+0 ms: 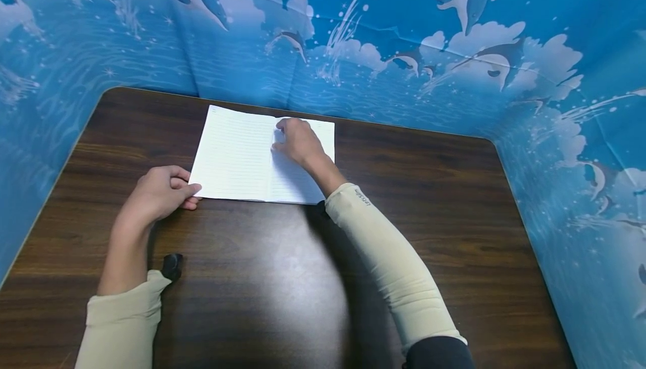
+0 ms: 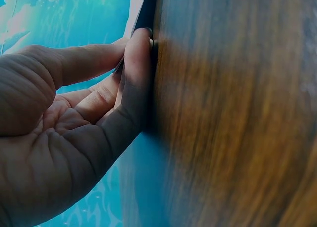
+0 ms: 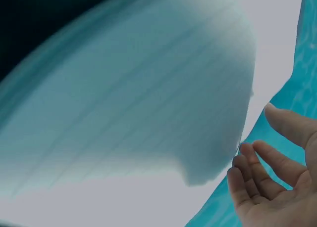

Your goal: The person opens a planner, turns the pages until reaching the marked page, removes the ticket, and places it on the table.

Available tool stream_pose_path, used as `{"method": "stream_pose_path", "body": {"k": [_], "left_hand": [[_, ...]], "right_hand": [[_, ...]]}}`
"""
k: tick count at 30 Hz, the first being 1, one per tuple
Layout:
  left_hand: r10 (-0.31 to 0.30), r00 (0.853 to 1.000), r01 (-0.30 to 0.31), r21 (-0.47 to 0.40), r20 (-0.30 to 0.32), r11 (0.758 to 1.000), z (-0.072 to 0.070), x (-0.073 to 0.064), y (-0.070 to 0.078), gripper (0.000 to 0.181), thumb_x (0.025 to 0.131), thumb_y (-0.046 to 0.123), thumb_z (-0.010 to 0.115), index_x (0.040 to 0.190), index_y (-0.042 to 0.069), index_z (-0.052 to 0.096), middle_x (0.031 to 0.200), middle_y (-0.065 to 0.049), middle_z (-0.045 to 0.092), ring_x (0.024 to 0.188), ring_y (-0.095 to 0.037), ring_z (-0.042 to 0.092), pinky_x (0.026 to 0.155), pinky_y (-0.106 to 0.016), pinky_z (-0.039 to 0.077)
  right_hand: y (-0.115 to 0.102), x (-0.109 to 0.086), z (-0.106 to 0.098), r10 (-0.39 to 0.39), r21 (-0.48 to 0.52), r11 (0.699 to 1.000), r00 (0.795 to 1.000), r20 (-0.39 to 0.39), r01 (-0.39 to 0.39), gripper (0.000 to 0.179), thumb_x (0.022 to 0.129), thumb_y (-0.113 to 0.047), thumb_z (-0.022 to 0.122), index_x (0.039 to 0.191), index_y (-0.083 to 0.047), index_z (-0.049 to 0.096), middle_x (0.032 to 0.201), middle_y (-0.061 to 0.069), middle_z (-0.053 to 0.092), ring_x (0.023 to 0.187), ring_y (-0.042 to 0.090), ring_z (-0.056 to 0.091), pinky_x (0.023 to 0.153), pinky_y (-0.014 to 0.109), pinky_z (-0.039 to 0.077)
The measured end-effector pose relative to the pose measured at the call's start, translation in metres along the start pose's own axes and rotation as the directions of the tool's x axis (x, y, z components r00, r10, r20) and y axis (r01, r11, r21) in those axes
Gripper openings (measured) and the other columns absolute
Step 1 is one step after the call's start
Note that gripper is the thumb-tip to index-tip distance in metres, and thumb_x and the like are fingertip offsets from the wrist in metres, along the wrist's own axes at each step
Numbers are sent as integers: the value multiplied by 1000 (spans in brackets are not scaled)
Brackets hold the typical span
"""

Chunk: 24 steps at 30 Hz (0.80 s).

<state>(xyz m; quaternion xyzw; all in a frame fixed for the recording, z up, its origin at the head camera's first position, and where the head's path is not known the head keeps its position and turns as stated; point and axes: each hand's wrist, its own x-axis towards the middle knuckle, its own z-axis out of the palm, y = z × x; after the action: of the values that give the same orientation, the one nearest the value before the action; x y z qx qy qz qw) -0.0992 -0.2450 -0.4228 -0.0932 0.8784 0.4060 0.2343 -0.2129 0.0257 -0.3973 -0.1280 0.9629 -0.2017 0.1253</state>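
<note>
An open notebook (image 1: 234, 153) with ruled white pages lies near the table's far edge. My left hand (image 1: 164, 192) pinches its near left corner, thumb on top and fingers beneath; in the left wrist view the thumb and fingertips of that hand (image 2: 74, 98) meet on the thin edge. Over the right page, close to the centre fold, is my right hand (image 1: 301, 142), casting a shadow on the paper. The right wrist view shows that hand (image 3: 277, 172) with gently bent fingers at the paper's edge and the thumb held apart, nothing gripped between them.
The dark wood-grain table (image 1: 242, 279) has rounded far corners. A blue curtain (image 1: 242, 55) printed with dolphins and clouds hangs behind it and along both sides. A small black device (image 1: 172, 266) sits at the left wrist, by the pale sleeve (image 1: 123, 324).
</note>
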Motion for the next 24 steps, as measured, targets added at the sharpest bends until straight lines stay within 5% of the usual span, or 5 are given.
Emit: {"method": "stream_pose_path", "body": {"k": [14,24], "left_hand": [[4,1000,-4,-4,-6,1000,1,2,-2,56,111,20,62,149,-16,42,89,-6,79,73,-13,77,92,-46,51],[0,1000,0,-10,-6,1000,1,1,-1,56,111,21,62,148,-15,42,88,-5,78,72,-13,77,98,-55,49]], "right_hand": [[60,2,-18,235,-10,972,970,-67,-236,59,101,-32,78,149,-1,60,152,17,58,144,33,51,119,45,45],[72,0,-16,323,-13,945,943,-80,-325,62,101,-35,78,151,-4,59,150,15,56,140,30,53,115,50,49]]}}
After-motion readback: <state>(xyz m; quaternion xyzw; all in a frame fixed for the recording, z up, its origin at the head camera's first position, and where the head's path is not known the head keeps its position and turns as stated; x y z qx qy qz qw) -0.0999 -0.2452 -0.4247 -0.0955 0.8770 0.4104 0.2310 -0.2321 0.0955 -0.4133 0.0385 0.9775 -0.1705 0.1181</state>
